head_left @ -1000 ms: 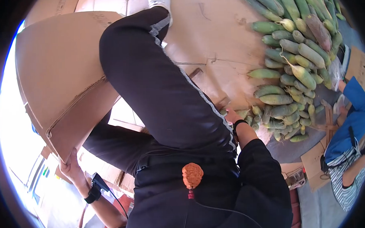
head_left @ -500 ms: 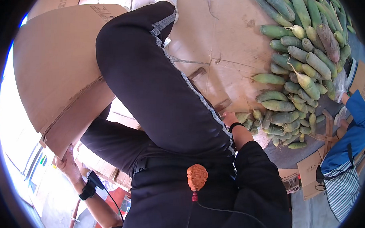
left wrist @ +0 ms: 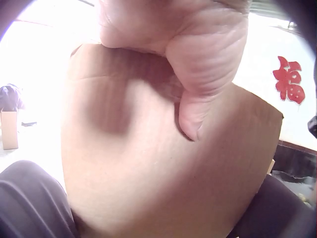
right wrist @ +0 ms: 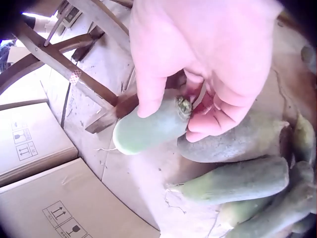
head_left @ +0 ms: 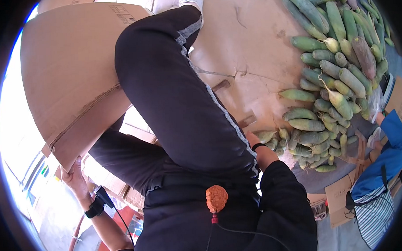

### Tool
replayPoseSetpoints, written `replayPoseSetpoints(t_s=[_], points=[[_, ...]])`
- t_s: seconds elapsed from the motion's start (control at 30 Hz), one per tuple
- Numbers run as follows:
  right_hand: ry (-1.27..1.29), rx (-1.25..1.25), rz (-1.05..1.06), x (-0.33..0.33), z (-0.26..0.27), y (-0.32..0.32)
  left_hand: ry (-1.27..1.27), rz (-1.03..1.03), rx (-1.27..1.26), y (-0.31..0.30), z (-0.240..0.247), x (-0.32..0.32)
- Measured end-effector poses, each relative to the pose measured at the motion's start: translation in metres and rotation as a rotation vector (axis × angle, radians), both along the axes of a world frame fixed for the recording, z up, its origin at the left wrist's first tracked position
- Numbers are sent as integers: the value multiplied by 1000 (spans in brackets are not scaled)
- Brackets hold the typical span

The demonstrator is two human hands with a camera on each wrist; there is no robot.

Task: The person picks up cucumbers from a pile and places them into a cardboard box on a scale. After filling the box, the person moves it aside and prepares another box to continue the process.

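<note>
My left hand (head_left: 74, 176) grips the lower edge of a large cardboard box (head_left: 70, 72) that leans beside my leg. In the left wrist view, the thumb lies flat on the cardboard flap (left wrist: 133, 163), with the other fingers hidden behind it. My right hand (right wrist: 203, 54) pinches a short green radish (right wrist: 151, 126) near its cut leaf end, thumb on one side and fingers on the other. Beneath and beside that hand lie more green radishes (right wrist: 233, 181). In the head view my thigh partly covers the right hand (head_left: 253, 139).
A large heap of green radishes (head_left: 336, 72) lies on flattened cardboard (head_left: 255, 39) to the right. Printed cartons (right wrist: 39, 144) and a wooden stool frame (right wrist: 74, 74) show in the right wrist view. Another person (head_left: 379, 168) in blue and stripes is at the right edge.
The head view has shifted slightly. My left hand keeps its hold on the box, and the right hand stays by the near end of the radish heap, now slightly more covered by my thigh.
</note>
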State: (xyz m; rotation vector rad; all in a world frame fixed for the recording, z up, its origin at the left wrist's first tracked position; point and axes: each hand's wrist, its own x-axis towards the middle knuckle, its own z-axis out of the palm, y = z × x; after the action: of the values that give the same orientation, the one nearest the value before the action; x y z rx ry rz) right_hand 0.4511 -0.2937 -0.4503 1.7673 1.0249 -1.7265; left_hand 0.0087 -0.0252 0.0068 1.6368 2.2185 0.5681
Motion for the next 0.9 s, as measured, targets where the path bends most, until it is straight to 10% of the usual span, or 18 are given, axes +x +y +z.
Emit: replayPoseSetpoints(t_s=[0.6, 0.9], points=[[-329, 641, -418, 150, 106, 92, 261, -110, 32, 23, 9, 71], [80, 1106, -1221, 160, 267, 268, 307, -124, 66, 21, 15, 70]])
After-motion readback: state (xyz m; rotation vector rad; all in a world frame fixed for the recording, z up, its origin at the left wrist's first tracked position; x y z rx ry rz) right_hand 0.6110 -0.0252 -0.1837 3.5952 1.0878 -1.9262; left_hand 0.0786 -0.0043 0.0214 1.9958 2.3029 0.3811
